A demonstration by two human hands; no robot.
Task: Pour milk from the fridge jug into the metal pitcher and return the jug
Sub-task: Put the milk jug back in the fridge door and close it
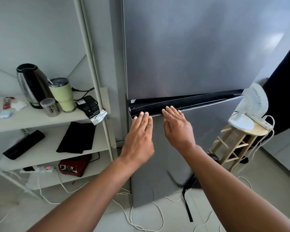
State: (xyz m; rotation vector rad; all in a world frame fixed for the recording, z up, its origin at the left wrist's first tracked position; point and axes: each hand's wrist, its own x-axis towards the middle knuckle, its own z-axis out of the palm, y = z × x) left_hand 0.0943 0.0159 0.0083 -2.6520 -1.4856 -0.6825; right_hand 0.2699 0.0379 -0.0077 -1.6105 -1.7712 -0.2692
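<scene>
Pressing flat against the lower fridge door (pixel 199 131), both my hands lie with fingers straight and together, holding nothing: my left hand (pixel 139 138) at about 7 o'clock of the frame's centre, my right hand (pixel 177 128) just beside it toward 5 o'clock, the two apart by a narrow gap. My fingertips reach the door's black top edge (pixel 182 103), which stands slightly ajar from the upper door (pixel 187 47), the gap widening toward 3 o'clock. What lies inside the fridge is hidden, so I cannot see the milk jug, nor the metal pitcher anywhere.

At 9 o'clock a white shelf (pixel 40 118) carries a kettle (pixel 32 84), a pale green tumbler (pixel 63 96) and a small steel canister (pixel 50 107); its left side is cut off by the frame. At 3 o'clock a wooden stool (pixel 233 144) holds a white fan (pixel 253 104), close to the door's swinging edge. White cables (pixel 141 220) trail over the floor at 6 o'clock.
</scene>
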